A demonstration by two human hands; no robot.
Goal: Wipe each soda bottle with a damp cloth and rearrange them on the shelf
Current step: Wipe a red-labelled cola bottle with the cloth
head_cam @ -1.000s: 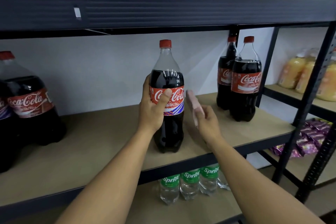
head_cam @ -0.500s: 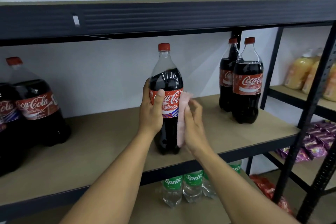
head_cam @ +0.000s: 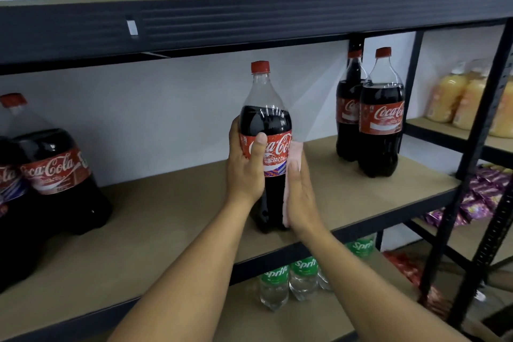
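Note:
A large Coca-Cola bottle point(head_cam: 265, 125) with a red cap stands upright in the middle of the brown shelf board point(head_cam: 166, 219). My left hand point(head_cam: 245, 172) grips it at the red label, thumb across the front. My right hand point(head_cam: 301, 197) presses a pink cloth point(head_cam: 293, 158) flat against the bottle's right side, fingers straight. Two more Coca-Cola bottles point(head_cam: 381, 119) stand together at the shelf's right end. Other Coca-Cola bottles point(head_cam: 55, 175) stand at the left end.
A black shelf beam point(head_cam: 249, 22) runs overhead. Black uprights point(head_cam: 472, 175) frame the right end. Sprite bottles point(head_cam: 288, 280) sit on the lower shelf. Yellow drink bottles point(head_cam: 458, 100) and purple snack packs point(head_cam: 483, 197) fill the neighbouring rack.
My right hand brought the pink cloth from beside the bottle onto its right side and slid it lower along the bottle. The left hand kept its grip on the label.

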